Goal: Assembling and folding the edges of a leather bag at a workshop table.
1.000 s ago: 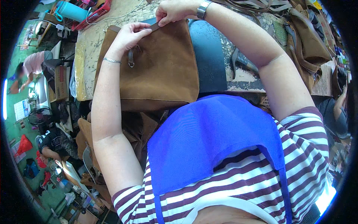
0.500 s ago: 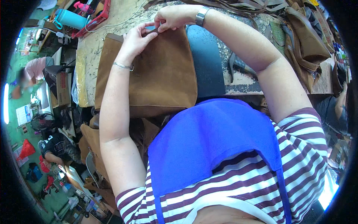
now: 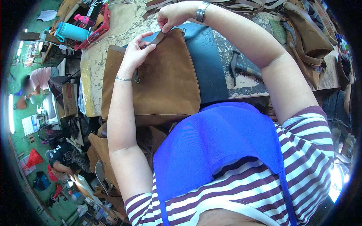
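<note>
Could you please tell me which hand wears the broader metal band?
The right hand, with the broad silver band; the left hand, over the brown bag, wears only a thin chain bracelet.

Person's left forearm [image 3: 121, 113] hides part of a brown bag [image 3: 167, 83]; upper edge crops brown straps [image 3: 260, 6]; a co-worker's head [image 3: 26, 86] is blurred.
</note>
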`<state>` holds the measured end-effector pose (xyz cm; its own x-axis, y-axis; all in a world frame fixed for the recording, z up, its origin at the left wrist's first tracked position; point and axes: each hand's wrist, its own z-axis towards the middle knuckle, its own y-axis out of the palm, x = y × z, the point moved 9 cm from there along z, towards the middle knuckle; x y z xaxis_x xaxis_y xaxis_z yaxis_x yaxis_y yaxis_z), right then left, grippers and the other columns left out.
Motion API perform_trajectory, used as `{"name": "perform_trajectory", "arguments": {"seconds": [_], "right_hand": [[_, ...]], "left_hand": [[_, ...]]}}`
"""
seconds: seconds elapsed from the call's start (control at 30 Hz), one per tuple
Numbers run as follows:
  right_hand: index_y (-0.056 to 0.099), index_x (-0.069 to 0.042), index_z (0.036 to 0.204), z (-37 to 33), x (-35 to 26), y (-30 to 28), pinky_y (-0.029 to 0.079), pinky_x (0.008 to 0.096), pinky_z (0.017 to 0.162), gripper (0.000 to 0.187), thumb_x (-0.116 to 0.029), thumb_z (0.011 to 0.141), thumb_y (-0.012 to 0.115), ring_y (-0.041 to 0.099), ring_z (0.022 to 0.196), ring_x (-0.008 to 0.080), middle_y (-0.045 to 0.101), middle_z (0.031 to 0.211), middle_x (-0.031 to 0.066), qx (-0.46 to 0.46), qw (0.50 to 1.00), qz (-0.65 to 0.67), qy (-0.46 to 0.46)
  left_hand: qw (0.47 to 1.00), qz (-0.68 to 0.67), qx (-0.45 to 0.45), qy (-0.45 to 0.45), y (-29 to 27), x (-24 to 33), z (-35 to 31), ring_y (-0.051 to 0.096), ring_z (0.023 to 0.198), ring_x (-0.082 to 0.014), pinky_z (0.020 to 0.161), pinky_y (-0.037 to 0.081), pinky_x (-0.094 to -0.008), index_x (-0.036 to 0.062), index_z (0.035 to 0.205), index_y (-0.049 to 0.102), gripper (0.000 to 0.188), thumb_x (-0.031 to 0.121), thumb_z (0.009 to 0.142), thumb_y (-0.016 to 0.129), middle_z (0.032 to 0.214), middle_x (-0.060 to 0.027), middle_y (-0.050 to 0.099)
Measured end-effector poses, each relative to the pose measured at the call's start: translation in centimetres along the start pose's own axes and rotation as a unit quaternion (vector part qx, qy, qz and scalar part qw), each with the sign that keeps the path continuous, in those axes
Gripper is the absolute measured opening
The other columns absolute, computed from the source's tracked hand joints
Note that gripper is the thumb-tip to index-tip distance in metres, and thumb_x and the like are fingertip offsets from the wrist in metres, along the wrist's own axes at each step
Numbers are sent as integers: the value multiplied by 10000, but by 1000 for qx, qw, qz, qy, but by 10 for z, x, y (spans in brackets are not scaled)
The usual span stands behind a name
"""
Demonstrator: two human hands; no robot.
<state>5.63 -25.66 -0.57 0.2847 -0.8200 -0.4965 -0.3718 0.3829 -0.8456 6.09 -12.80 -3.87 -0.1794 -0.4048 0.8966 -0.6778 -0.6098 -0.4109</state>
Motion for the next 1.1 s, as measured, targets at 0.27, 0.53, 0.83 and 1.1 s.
{"name": "perform_trajectory", "arguments": {"seconds": [0.27, 0.53, 0.83, 1.1], "right_hand": [[664, -86, 952, 5, 23, 20, 487, 293, 528, 287, -327, 796, 662, 556, 607, 145, 603, 703, 30, -19, 996, 71, 52], [638, -90, 1012, 7, 33, 28, 515, 301, 594, 326, -362, 833, 636, 572, 703, 148, 620, 847, 29, -48, 990, 115, 62], [660, -96, 983, -13, 24, 12, 514, 303, 609, 328, -365, 795, 672, 573, 698, 146, 623, 806, 22, -20, 995, 87, 52], [689, -58, 921, -24, 29, 1, 460, 284, 589, 254, -281, 800, 696, 541, 651, 118, 632, 730, 10, 13, 989, 136, 47]], "left_hand": [[1000, -15, 2, -10, 1, 0, -4, 493, 694, -30, 635, 391, -177, 87, 1184, 571, 400, 43, 800, 675, 801, 30, 620], [999, 40, -25, -26, 5, -8, 5, 529, 737, -41, 681, 412, -185, 74, 1203, 546, 411, 71, 811, 671, 841, 3, 642], [999, -1, -10, 35, 25, 25, 17, 551, 790, -49, 722, 431, -189, 52, 1235, 508, 431, 48, 831, 657, 891, -18, 644], [995, -91, -11, -47, 23, 23, 4, 534, 781, -42, 718, 407, -180, 61, 1235, 498, 439, 19, 824, 644, 852, 9, 616]]}}
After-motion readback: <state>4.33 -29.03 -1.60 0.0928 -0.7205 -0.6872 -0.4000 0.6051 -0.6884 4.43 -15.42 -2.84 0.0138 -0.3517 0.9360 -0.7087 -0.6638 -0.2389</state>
